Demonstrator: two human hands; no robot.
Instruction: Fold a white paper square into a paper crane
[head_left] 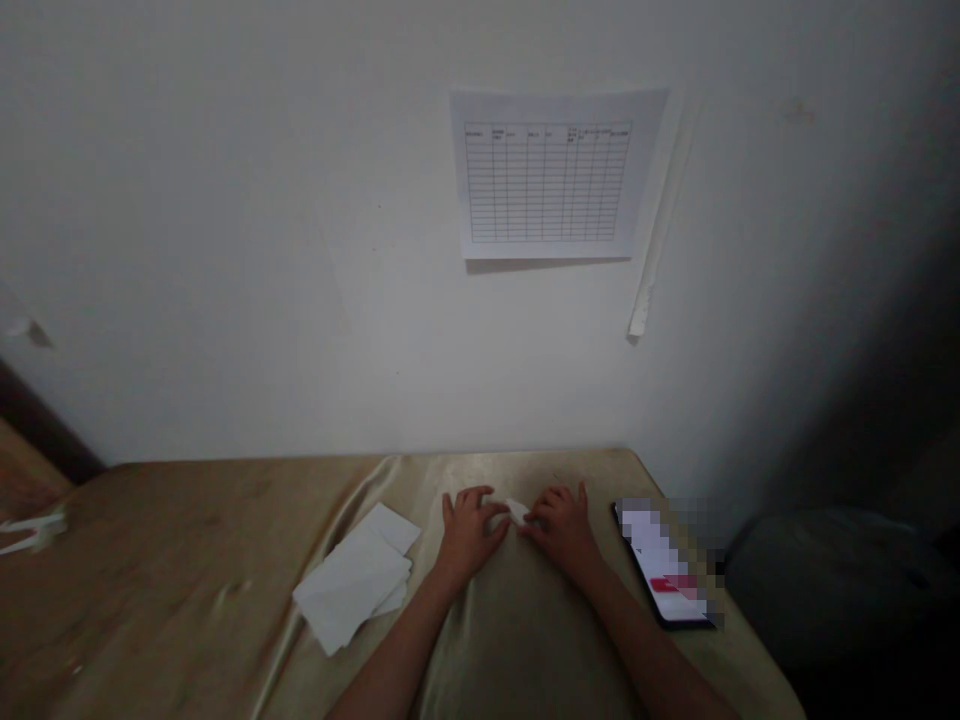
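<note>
A small folded piece of white paper (517,511) is between my two hands, just above or on the cloth-covered table. My left hand (471,525) pinches its left end between thumb and finger. From the other side, my right hand (564,526) grips its right end with thumb and fingertips. To the left of my left hand, several white paper sheets (356,580) lie in a loose, overlapping pile. Exact folds in the small paper are too small to make out.
A phone (664,565) with its screen lit lies right of my right arm, partly blurred out. Gold satin cloth (187,570) with creases covers the table, which meets the wall. A printed table sheet (551,180) hangs on the wall. A white object (34,530) sits at far left.
</note>
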